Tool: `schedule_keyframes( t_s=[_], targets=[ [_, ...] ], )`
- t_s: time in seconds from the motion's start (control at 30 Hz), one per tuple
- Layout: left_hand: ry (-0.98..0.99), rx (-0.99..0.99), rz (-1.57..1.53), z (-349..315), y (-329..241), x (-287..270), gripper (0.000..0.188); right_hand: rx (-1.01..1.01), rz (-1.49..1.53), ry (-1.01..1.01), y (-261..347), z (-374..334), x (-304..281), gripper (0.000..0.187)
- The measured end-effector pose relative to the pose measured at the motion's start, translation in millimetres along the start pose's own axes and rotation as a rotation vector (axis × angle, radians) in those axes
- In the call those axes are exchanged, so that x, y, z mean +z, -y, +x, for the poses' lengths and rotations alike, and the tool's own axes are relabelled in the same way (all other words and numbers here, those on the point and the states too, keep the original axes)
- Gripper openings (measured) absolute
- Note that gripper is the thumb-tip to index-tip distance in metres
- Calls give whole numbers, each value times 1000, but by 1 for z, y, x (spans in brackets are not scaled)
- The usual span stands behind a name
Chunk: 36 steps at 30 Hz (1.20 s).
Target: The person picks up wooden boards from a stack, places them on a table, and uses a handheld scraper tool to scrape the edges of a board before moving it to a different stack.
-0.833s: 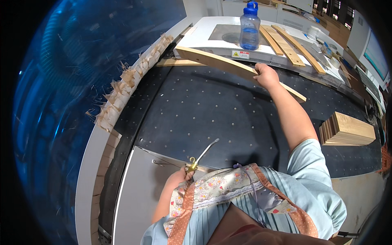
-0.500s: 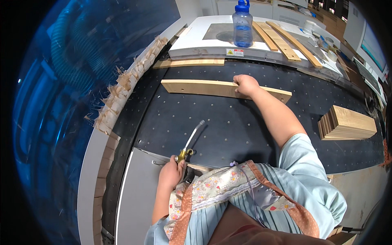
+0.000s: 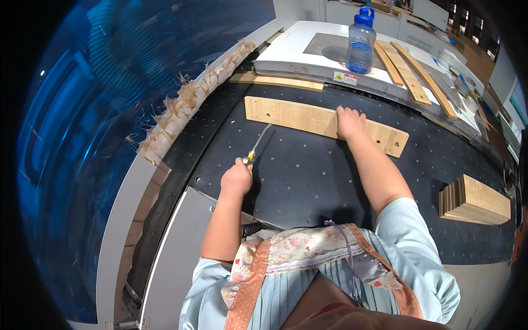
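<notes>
My right hand (image 3: 350, 122) is closed over the upper edge of a pale wooden board (image 3: 308, 116), which is tilted up on the black table with its broad face toward me. Small drilled holes show near both ends of the board. In my left hand (image 3: 237, 177) is an air blow gun (image 3: 250, 158) with a brass-coloured body and a thin bent nozzle. Its tip points at the board's left end, close to the hole there; whether it touches, I cannot tell.
A stack of short boards (image 3: 477, 201) lies on the studded black table (image 3: 297, 187) at the right. Another strip (image 3: 278, 82) lies along the back edge. The white platform (image 3: 291, 49) behind carries a blue-lidded bottle (image 3: 360, 44) and long planks (image 3: 404, 71). Frayed bristles (image 3: 192, 99) line the left.
My left hand has carried the air blow gun forward, from beside my apron to the board's left end. The board's broad face has tipped further into view under my right hand.
</notes>
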State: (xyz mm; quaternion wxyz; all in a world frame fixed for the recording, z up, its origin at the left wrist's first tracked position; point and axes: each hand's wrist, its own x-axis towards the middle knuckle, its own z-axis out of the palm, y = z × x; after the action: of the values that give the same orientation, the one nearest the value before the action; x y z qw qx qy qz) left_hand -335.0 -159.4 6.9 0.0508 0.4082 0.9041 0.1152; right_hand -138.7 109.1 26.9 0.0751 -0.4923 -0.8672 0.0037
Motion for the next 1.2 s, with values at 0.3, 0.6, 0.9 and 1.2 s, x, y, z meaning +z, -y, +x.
schedule_keyframes(
  t_s=[0.3,0.6,0.9,1.2],
  targets=[
    [121,-52,35,54,0,2,40,-37,1,-121,-15,10,24,61],
    [148,-120,-71,74,16,9,42,-50,34,-177,-18,13,32,52],
    [199,-163,-96,78,23,1,39,-61,34,-230,-21,12,35,52],
    [159,-158,-101,78,28,8,41,-61,73,-202,-16,5,24,40]
  ],
)
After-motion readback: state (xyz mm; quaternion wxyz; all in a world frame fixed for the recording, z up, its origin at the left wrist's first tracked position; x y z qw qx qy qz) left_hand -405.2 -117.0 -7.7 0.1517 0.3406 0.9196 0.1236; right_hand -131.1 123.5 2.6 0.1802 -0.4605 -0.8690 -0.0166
